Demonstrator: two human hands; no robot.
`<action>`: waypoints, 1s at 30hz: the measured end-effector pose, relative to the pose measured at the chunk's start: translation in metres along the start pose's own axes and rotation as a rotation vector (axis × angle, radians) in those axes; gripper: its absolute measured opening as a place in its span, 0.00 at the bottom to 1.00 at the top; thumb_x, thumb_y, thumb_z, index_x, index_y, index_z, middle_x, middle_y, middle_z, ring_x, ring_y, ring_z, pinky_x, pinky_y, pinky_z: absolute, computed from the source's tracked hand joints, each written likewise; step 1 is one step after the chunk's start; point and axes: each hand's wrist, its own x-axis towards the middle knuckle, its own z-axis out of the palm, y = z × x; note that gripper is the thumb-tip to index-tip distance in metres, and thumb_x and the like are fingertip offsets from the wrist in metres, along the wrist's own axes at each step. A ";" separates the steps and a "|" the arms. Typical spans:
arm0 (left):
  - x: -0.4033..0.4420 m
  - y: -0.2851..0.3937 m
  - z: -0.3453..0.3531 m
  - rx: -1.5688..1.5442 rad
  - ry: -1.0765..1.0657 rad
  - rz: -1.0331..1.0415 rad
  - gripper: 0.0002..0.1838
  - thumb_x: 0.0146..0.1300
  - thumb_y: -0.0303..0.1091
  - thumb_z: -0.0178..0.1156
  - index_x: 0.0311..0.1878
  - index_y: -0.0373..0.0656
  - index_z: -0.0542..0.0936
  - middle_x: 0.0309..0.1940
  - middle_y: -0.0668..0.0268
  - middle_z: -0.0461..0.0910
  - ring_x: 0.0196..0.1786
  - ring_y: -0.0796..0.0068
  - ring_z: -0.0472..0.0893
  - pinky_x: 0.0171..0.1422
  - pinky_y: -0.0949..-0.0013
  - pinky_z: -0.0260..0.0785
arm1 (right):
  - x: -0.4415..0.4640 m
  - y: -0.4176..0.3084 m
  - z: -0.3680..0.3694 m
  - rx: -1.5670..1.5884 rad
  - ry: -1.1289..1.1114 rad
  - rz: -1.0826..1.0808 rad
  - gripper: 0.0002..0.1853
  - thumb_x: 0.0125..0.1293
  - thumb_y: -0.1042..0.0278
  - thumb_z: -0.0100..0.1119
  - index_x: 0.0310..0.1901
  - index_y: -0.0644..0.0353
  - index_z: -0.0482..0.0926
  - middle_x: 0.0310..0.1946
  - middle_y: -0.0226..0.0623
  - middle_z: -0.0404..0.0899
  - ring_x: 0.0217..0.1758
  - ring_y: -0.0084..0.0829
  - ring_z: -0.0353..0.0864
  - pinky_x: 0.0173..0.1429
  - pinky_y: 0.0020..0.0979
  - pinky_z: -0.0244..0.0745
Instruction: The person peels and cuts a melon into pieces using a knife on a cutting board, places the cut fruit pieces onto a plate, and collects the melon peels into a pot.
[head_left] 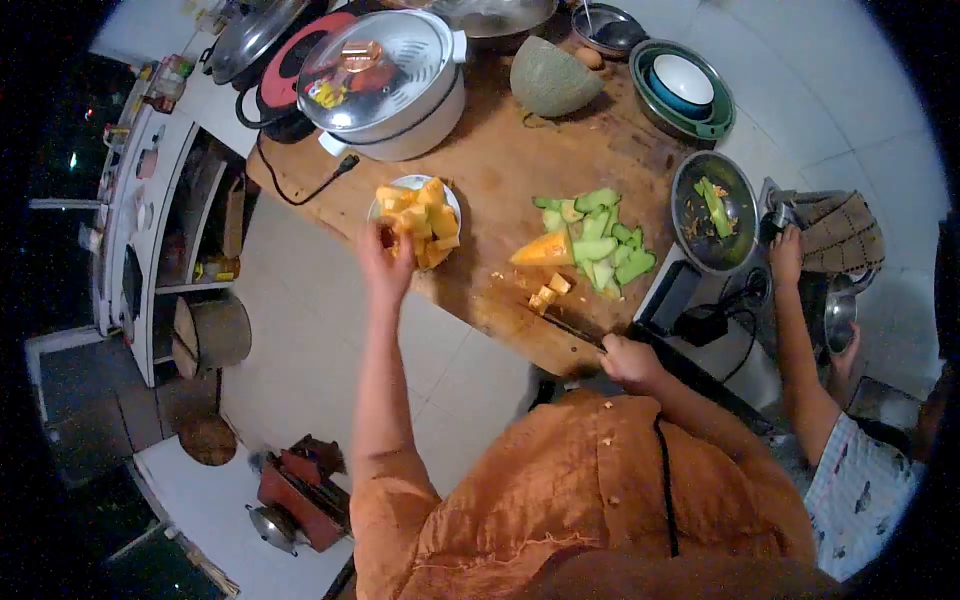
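My left hand [386,265] is at a white plate [413,182] heaped with orange melon chunks [425,218]. Its fingers curl around a chunk at the near side of the heap; they partly hide it. Low over the near edge of the wooden table, my right hand [634,364] grips a knife [572,330] by the handle, blade pointing left. A few cut melon cubes [549,292] lie just beyond the blade. Behind them rests a peeled orange melon piece [543,250] against a pile of green melon peels [606,240].
A netted melon half [556,78] stands at the back, near nested bowls [684,82] and a white lidded pot [385,85]. A metal bowl with scraps [715,212] sits right. Beside it, another person's hand [786,250] reaches toward the sink area. A cord [300,200] crosses the wooden table [490,190].
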 end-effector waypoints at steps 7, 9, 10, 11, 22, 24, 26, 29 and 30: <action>0.095 0.000 0.015 0.299 -0.225 0.254 0.10 0.49 0.22 0.60 0.37 0.37 0.73 0.32 0.56 0.75 0.36 0.58 0.76 0.41 0.61 0.70 | 0.007 0.009 0.007 0.010 -0.039 0.005 0.17 0.63 0.51 0.49 0.36 0.60 0.68 0.28 0.48 0.77 0.31 0.52 0.78 0.32 0.51 0.71; 0.102 -0.020 0.026 0.420 -0.403 0.207 0.12 0.48 0.20 0.58 0.39 0.37 0.75 0.36 0.55 0.75 0.39 0.53 0.77 0.44 0.59 0.71 | 0.007 0.012 0.010 0.052 -0.027 -0.020 0.17 0.64 0.51 0.48 0.36 0.60 0.68 0.27 0.48 0.77 0.31 0.51 0.78 0.32 0.50 0.71; 0.102 -0.031 0.031 0.487 -0.502 0.185 0.13 0.48 0.20 0.58 0.40 0.37 0.76 0.37 0.54 0.76 0.40 0.52 0.76 0.45 0.59 0.71 | 0.006 0.013 0.011 0.073 -0.021 -0.031 0.17 0.64 0.51 0.48 0.36 0.60 0.67 0.27 0.48 0.76 0.31 0.51 0.78 0.32 0.50 0.71; 0.103 -0.041 0.035 0.552 -0.598 0.165 0.13 0.49 0.20 0.57 0.41 0.37 0.76 0.38 0.54 0.76 0.41 0.51 0.76 0.47 0.59 0.71 | 0.005 0.013 0.010 0.079 -0.004 -0.040 0.17 0.64 0.51 0.48 0.36 0.60 0.67 0.26 0.48 0.76 0.30 0.50 0.78 0.32 0.49 0.71; -0.007 0.087 0.053 -0.171 -0.722 -0.053 0.12 0.54 0.31 0.61 0.41 0.38 0.76 0.35 0.56 0.77 0.39 0.56 0.77 0.45 0.61 0.70 | -0.001 -0.006 -0.014 -0.109 -0.124 -0.133 0.15 0.64 0.57 0.43 0.38 0.62 0.67 0.32 0.50 0.76 0.33 0.53 0.79 0.34 0.48 0.76; -0.043 0.090 0.071 0.090 -0.840 0.232 0.18 0.54 0.33 0.62 0.48 0.41 0.73 0.42 0.50 0.75 0.42 0.55 0.78 0.46 0.59 0.71 | -0.001 0.001 -0.002 -0.149 -0.034 -0.185 0.13 0.62 0.57 0.50 0.36 0.59 0.68 0.29 0.46 0.75 0.29 0.50 0.78 0.30 0.45 0.74; -0.073 0.101 0.084 0.221 -0.942 0.230 0.21 0.54 0.34 0.62 0.50 0.43 0.71 0.45 0.46 0.71 0.43 0.51 0.77 0.45 0.56 0.72 | 0.001 0.001 -0.002 -0.167 -0.016 -0.184 0.13 0.60 0.57 0.54 0.35 0.58 0.69 0.28 0.44 0.74 0.27 0.49 0.78 0.28 0.44 0.73; -0.102 0.102 0.101 0.375 -0.942 0.114 0.18 0.53 0.31 0.59 0.48 0.43 0.70 0.45 0.47 0.68 0.43 0.47 0.75 0.43 0.51 0.72 | 0.002 -0.007 -0.007 -0.139 -0.079 -0.110 0.13 0.60 0.57 0.54 0.35 0.58 0.68 0.29 0.44 0.74 0.28 0.48 0.78 0.28 0.44 0.73; -0.096 0.115 0.094 0.389 -0.995 0.052 0.17 0.53 0.27 0.56 0.48 0.43 0.70 0.44 0.46 0.68 0.43 0.45 0.75 0.45 0.51 0.71 | 0.002 -0.007 -0.007 -0.117 -0.098 -0.097 0.13 0.60 0.57 0.54 0.35 0.58 0.68 0.29 0.44 0.74 0.28 0.48 0.78 0.28 0.44 0.73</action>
